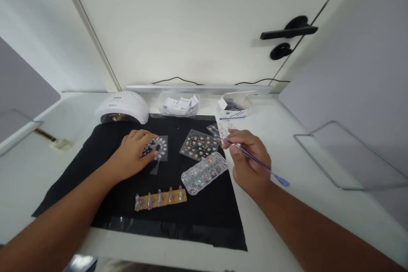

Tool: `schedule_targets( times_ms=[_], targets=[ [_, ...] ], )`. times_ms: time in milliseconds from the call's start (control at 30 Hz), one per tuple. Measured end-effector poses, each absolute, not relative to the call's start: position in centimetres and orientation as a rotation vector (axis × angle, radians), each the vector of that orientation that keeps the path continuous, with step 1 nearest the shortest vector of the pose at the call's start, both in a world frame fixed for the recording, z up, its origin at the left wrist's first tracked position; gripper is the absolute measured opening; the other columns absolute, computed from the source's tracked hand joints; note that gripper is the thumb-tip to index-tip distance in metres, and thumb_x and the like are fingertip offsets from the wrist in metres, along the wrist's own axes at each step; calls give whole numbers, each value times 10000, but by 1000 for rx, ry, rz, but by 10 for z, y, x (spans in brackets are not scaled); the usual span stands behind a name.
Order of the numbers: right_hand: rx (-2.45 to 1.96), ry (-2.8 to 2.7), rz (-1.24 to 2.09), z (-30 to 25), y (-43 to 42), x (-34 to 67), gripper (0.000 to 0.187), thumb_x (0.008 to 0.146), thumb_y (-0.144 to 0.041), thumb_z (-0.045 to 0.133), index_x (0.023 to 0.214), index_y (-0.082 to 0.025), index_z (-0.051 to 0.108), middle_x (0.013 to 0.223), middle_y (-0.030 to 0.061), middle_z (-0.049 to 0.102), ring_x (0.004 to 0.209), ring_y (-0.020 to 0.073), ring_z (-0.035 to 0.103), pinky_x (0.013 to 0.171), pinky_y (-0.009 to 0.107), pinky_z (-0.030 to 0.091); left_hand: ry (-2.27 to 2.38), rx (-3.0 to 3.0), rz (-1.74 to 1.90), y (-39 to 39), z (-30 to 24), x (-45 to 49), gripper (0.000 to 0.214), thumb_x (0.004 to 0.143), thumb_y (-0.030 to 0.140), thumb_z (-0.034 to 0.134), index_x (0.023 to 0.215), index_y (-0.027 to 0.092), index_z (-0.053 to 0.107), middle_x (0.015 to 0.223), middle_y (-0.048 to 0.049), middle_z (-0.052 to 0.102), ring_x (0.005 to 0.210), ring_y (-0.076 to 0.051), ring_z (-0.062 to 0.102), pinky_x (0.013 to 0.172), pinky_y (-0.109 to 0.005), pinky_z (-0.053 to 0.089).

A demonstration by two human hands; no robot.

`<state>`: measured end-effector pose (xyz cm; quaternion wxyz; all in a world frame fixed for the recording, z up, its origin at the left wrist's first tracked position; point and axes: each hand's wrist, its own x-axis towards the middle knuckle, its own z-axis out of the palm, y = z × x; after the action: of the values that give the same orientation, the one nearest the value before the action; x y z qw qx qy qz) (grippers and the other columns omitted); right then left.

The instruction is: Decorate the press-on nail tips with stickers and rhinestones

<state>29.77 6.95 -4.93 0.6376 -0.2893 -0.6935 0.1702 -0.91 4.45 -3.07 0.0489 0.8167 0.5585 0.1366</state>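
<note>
My left hand [135, 153] lies on a clear sheet with a ring of white ovals [163, 148], thumb and index finger apart over it. In my right hand [250, 159] is a thin pair of blue tweezers [255, 159], pinched between thumb and fingers. Its tips point up and left, over a small clear piece beside a sticker sheet [199, 144]. Just below that sheet lies a clear compartment case [204, 173] of small shiny gems. Nearer to me, several decorated false nails [160, 197] stand in a row on a yellow strip [175, 197].
A black mat [210, 216] covers part of the white table [299, 225]. Along the back stand a white nail lamp [123, 104], a clear tub of white packets [179, 105] and an open box [234, 106]. A brush [52, 138] lies far left; a wire frame [318, 174] is at right.
</note>
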Motion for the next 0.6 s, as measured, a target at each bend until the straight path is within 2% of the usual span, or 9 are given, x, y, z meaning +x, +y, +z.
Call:
schedule_targets(
  times_ms=[167, 267, 400, 600],
  targets=[
    [-750, -1596, 390, -55, 74, 299, 325, 959, -337, 603, 1243, -179, 600, 1281, 102, 631, 1071, 233, 658, 889, 445, 582, 1462, 2539, 271, 36, -7, 12, 366, 950, 311, 637, 1285, 173, 583, 1218, -96, 649, 1078, -260, 648, 909, -480, 556],
    [-811, -1564, 450, -57, 76, 299, 333, 955, -333, 609, 1249, -178, 596, 1273, 100, 634, 1071, 237, 659, 893, 454, 581, 1380, 2586, 190, 51, -2, 34, 411, 956, 339, 628, 1327, 178, 554, 1264, -109, 629, 1085, -266, 648, 900, -482, 563],
    [-859, -1527, 489, -56, 76, 301, 336, 954, -333, 611, 1250, -176, 595, 1272, 100, 634, 1071, 238, 659, 892, 455, 581, 1259, 2738, 100, 82, -10, 59, 429, 952, 338, 632, 1346, 190, 548, 1409, -125, 544, 1214, -308, 583, 989, -547, 508],
    [-834, -1536, 530, -56, 70, 301, 323, 958, -333, 605, 1243, -182, 601, 1274, 99, 634, 1069, 234, 659, 895, 451, 580, 1035, 2968, 70, 103, -20, 67, 401, 957, 342, 625, 1319, 181, 565, 1349, -120, 588, 1164, -289, 615, 958, -523, 532]
  ],
)
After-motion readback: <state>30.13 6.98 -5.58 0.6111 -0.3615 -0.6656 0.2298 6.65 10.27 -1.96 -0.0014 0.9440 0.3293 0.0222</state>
